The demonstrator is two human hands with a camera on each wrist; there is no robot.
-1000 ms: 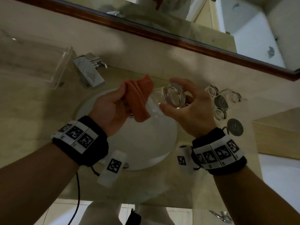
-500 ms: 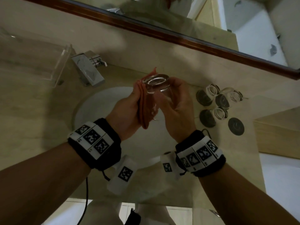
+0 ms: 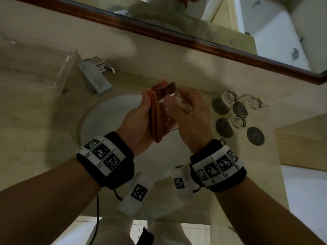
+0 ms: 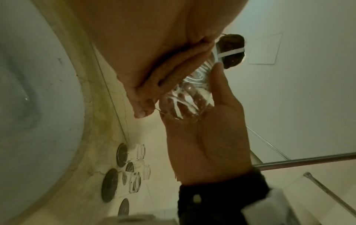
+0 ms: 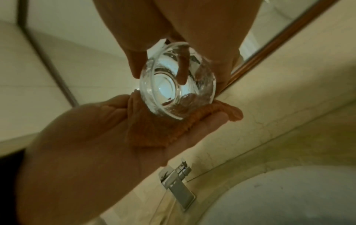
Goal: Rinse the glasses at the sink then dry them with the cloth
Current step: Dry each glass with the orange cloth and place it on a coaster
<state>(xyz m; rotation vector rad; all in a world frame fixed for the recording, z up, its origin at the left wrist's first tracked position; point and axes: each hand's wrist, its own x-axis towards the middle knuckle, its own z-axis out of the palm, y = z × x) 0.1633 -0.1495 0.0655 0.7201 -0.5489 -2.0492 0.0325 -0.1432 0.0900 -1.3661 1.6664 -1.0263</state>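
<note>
Over the white sink (image 3: 106,121) my right hand (image 3: 192,117) grips a clear glass (image 3: 174,106), fingers curled round its wall. My left hand (image 3: 141,117) lies flat with the folded orange cloth (image 3: 155,117) on its palm and presses it against the glass's side. The right wrist view looks into the glass (image 5: 177,85), with the cloth (image 5: 163,126) spread on the left palm (image 5: 96,137) beneath it. In the left wrist view the right hand (image 4: 212,144) cradles the glass (image 4: 188,97).
Three more glasses (image 3: 238,122) stand on dark coasters on the counter right of the sink, beside one bare coaster (image 3: 255,136). A chrome faucet (image 3: 95,76) sits at the back left, next to a clear tray (image 3: 35,64). A framed mirror (image 3: 177,38) runs behind.
The glass has been turned from base-toward-me to roughly upright. The left hand has moved in and laid the cloth flat along its side.
</note>
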